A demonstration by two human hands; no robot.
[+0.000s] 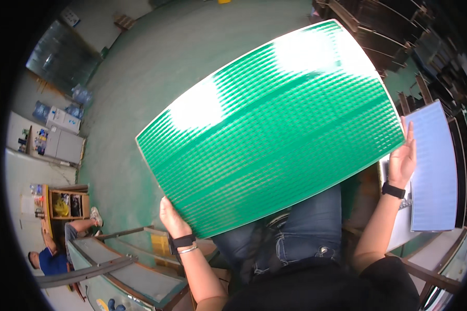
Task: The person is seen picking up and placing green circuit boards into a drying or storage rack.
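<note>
A large green panel [275, 140] with rows of fine pale dashes and a thin light edge is held up in front of me, tilted with its right end higher. Bright glare patches lie on its far part. My left hand [174, 220] grips the panel's near left edge, and my right hand [402, 160] is closed on its right edge near the lower corner. Some fingers of both hands are hidden at the panel's edges. Just right of my right hand stands a pale blue panel [433, 171].
At lower left is a metal-framed bench [124, 272]. Dark racks [384, 36] line the far right. Beyond the bench a person in a blue top [52, 263] sits by a wooden cabinet [67, 205]. Water bottles [81, 95] and a white box [64, 120] are along the left wall.
</note>
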